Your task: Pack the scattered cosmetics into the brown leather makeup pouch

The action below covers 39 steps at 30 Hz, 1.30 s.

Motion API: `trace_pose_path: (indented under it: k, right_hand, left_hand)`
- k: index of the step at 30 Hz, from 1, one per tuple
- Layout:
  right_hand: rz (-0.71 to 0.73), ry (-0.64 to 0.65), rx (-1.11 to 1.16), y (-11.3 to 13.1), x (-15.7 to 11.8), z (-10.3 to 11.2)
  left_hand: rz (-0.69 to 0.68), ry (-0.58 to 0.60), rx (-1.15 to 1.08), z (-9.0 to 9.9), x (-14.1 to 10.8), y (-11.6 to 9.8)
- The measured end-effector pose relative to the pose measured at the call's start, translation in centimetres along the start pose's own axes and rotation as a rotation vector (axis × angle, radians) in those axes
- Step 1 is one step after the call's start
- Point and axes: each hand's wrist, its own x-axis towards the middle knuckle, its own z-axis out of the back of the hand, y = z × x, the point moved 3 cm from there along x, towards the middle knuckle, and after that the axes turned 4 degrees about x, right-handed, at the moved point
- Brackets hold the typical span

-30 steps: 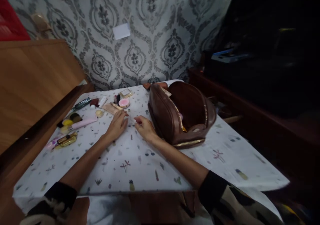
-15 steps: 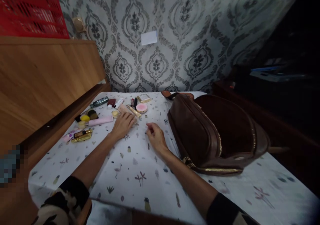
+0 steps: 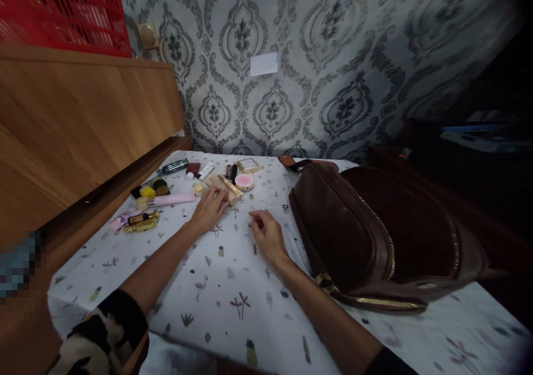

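Note:
My left hand [image 3: 209, 208] rests at the near side of the makeup group, its bent fingers on a beige tube [image 3: 221, 188]. Beside that tube lie a slim gold tube [image 3: 230, 186] and a pink round compact [image 3: 244, 182]. My right hand [image 3: 267, 236] is on the cloth with its fingers curled together; whatever may be between the fingertips is too small to make out. To its right stands a brown bag [image 3: 345, 225], unzipped. A pink tube [image 3: 172, 198] and a small cream jar [image 3: 199, 189] are left of my left hand.
Gold tubes [image 3: 140, 225], brushes and a yellow sponge [image 3: 147, 192] lie at the left of the patterned cloth [image 3: 225, 319]. A green bottle [image 3: 173, 167] and gold square case [image 3: 249, 166] lie behind. A wooden cabinet [image 3: 83, 103] carries a red basket [image 3: 75, 14].
The view has shifted a little left, so things appear farther right. The fingers of my left hand have bent over the beige tube, which now shows more clearly.

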Motion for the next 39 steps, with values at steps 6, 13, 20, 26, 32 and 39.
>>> trace_pose_path:
  k: [6, 13, 20, 26, 32, 39]
  right_hand:
    - [-0.014, -0.028, 0.024, -0.2, 0.1, 0.1]
    - [-0.084, -0.115, 0.163, -0.8, 0.3, 0.4]
    - [-0.201, -0.208, 0.32, -2.0, 0.5, 0.5]
    - [-0.256, -0.257, 0.448, -2.8, 0.6, 0.3]
    - [-0.311, -0.302, 0.601, -2.9, 0.7, 0.3]
    - [-0.366, -0.373, 0.664, -2.5, 1.0, 0.8]
  left_hand:
    - [-0.014, -0.044, 0.026, -0.2, 0.4, -0.3]
    - [-0.033, 0.062, 0.084, -1.6, 6.5, -1.6]
    - [0.028, 0.23, 0.131, -5.0, 11.0, -2.1]
    - [-0.087, 0.394, 0.091, -4.5, 10.5, -1.6]
    - [-0.055, 0.483, 0.083, -3.7, 10.6, -1.4]
    - [-0.035, 0.397, 0.073, -2.6, 10.0, -3.6]
